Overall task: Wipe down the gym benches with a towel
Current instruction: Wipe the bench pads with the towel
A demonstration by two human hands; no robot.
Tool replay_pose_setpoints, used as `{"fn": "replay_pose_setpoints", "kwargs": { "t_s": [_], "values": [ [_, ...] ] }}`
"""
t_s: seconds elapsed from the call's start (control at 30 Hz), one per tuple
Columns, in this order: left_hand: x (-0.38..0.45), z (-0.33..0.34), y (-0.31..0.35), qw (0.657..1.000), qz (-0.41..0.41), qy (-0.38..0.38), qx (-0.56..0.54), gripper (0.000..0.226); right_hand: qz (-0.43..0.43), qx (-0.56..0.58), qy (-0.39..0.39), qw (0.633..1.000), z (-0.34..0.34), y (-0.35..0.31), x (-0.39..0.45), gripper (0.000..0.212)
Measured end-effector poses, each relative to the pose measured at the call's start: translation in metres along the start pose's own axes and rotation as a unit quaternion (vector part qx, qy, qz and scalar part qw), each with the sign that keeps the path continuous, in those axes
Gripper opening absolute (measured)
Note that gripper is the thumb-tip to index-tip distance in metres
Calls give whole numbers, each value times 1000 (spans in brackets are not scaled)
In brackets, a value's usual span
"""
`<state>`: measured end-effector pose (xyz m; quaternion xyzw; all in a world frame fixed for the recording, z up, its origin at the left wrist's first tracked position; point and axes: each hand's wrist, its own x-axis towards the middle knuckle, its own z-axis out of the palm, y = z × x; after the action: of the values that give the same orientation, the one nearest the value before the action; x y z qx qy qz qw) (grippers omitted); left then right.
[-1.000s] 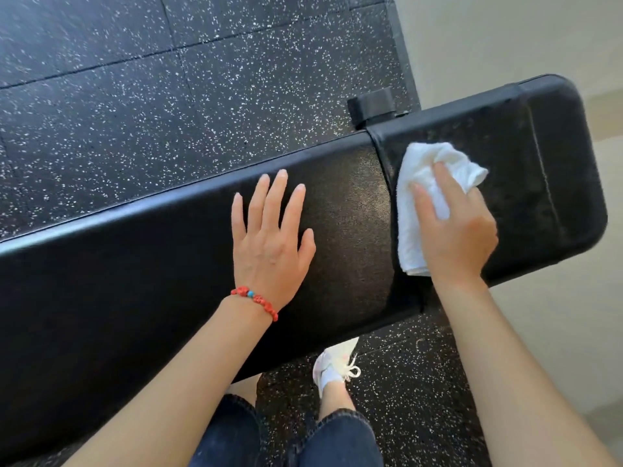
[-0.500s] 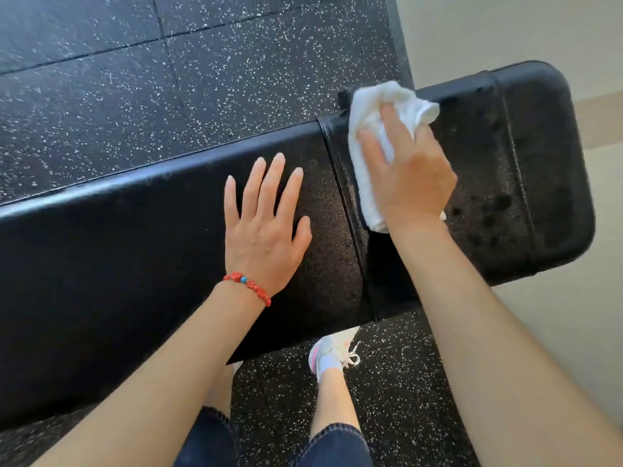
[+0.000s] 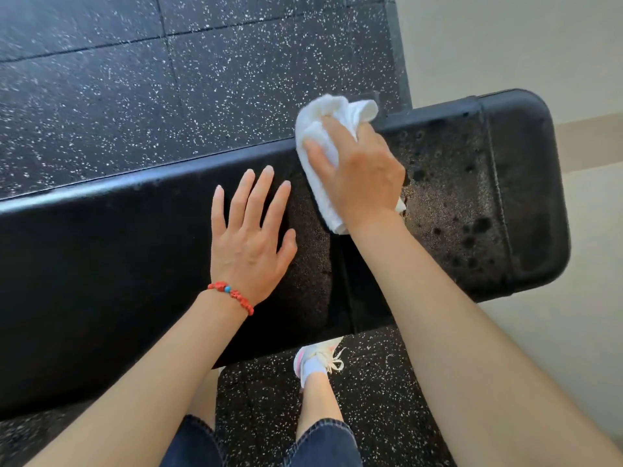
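Right now the right hand (image 3: 362, 178) grips a bunched white towel (image 3: 323, 136), fingers curled into its folds, and presses it against the far edge of the black padded gym bench (image 3: 101, 257), just where the long pad meets the shorter end pad (image 3: 472, 203). Part of the towel rises above the far edge of the surface, and a strip of it trails out under the palm toward the near side. The left hand (image 3: 251, 237) lies flat on the long pad just beside the towel, fingers straight and slightly spread, holding nothing; a red beaded bracelet (image 3: 232, 296) with one blue bead circles its wrist. The end pad shows dark round spots and blotches on its grained cover, scattered to the right of the right hand. A seam between the two pads runs down beneath the right forearm. Beyond the bench lies black rubber floor tiling (image 3: 168, 96) flecked with white, bordered on the right by a pale beige floor (image 3: 505, 38). Below the near edge of the surface a white sneaker (image 3: 317, 360) with a white sock stands on the speckled floor, and dark blue denim trouser legs (image 3: 323, 443) show at the bottom.
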<state>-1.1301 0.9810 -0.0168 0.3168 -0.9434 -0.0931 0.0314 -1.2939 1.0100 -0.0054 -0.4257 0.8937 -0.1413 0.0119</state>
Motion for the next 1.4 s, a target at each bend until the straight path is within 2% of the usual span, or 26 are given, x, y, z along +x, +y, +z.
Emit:
{"fn": "replay_pose_setpoints", "kwargs": {
  "t_s": [0.13, 0.3, 0.33, 0.47, 0.57, 0.63, 0.7, 0.77, 0.83, 0.93, 1.03, 1.1, 1.17, 1.27, 1.33, 1.4],
  "values": [
    [1, -1, 0, 1000, -1, 2, -5, 52, -35, -50, 17, 998, -7, 24, 2, 43],
    [0, 2, 0, 1000, -3, -2, 4, 52, 87, -43, 12, 995, -19, 72, 18, 40],
    [-1, 3, 1, 1000, -4, -2, 7, 52, 87, -43, 19, 995, -18, 69, 16, 39],
    [0, 3, 1, 1000, -5, 5, 13, 52, -30, -57, 9, 998, -14, 42, 4, 38],
    [0, 3, 4, 1000, -16, 16, 8, 52, -69, -77, 16, 995, -18, 65, 11, 41],
    [5, 3, 9, 1000, -19, 22, 6, 51, -11, -75, 24, 997, -24, 94, 14, 43],
    [12, 5, 16, 1000, -5, 20, 3, 51, 87, -61, 31, 994, -31, 115, 16, 44],
    [18, 7, 22, 1000, 3, 14, 0, 51, 141, -61, 51, 987, -29, 115, 11, 41],
    [19, 7, 25, 1000, 2, 8, -1, 52, 105, -79, 79, 988, -24, 92, -3, 37],
    [18, 8, 21, 1000, 7, 8, 0, 52, -22, -89, 78, 993, -16, 56, -36, 36],
    [18, 9, 20, 1000, 10, 8, 2, 52, -60, -80, 94, 991, -17, 67, -40, 37],
    [18, 7, 21, 1000, 9, 5, -1, 52, -21, -115, 116, 986, -20, 91, -35, 36],
    [18, 6, 21, 1000, 8, 6, -8, 51, 64, -123, 134, 981, -27, 112, -34, 33],
    [18, 3, 23, 1000, 8, -3, -13, 51, 152, -108, 160, 969, -26, 109, -48, 30],
    [18, 1, 23, 1000, 14, -10, -14, 51, 152, -89, 159, 971, -20, 88, -63, 31],
    [18, -2, 24, 999, 39, -15, -21, 52, 115, -92, 147, 978, -15, 67, -81, 31]
  ]
}}
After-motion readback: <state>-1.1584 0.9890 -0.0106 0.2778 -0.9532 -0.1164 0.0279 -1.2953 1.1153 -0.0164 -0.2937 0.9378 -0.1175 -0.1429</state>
